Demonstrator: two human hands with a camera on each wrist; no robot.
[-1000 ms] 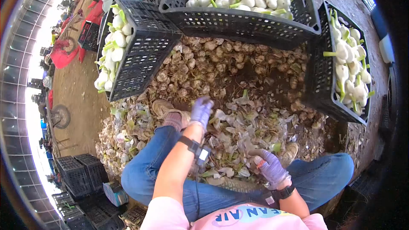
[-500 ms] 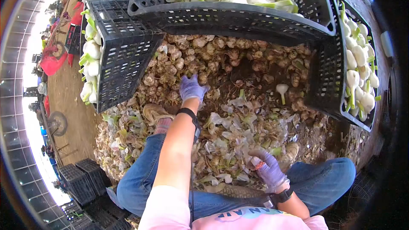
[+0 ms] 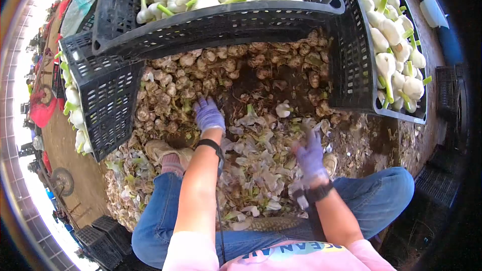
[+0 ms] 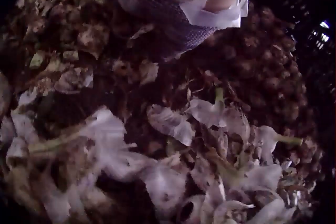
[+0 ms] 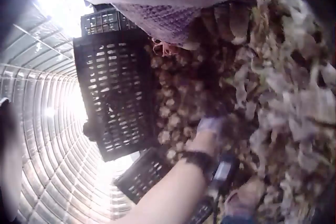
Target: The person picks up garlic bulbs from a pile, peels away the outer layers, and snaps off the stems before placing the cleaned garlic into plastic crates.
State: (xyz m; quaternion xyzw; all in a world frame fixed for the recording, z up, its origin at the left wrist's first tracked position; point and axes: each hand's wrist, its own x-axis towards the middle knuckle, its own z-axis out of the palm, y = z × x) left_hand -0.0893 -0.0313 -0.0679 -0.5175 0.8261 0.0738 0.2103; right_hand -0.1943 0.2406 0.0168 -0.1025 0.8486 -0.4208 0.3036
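Observation:
My left hand (image 3: 209,115), in a thin purple glove, reaches down into unpeeled brown garlic bulbs (image 3: 168,90); its fingers touch the pile near a green stem. In the left wrist view only the glove cuff (image 4: 173,19) shows, the fingers hidden below it. My right hand (image 3: 311,155), also gloved, hovers blurred over loose garlic skins (image 3: 256,155). An orange-red strip (image 5: 165,47) shows at its glove in the right wrist view; whether the fingers grip anything I cannot tell. A white trimmed garlic bulb (image 3: 283,109) lies on the ground beyond the right hand.
A black crate (image 3: 216,25) of white garlic stands ahead. Another garlic-filled crate (image 3: 351,65) is on the right, and a tilted one (image 3: 108,105) on the left. My shoes (image 3: 168,151) and bent knees (image 3: 374,203) frame the skins. Stacked crates (image 3: 100,241) stand at lower left.
My left hand went forward from above the skins into the brown bulbs. A white garlic bulb appeared on the ground. The right hand has risen forward from near my knee. The view swung right.

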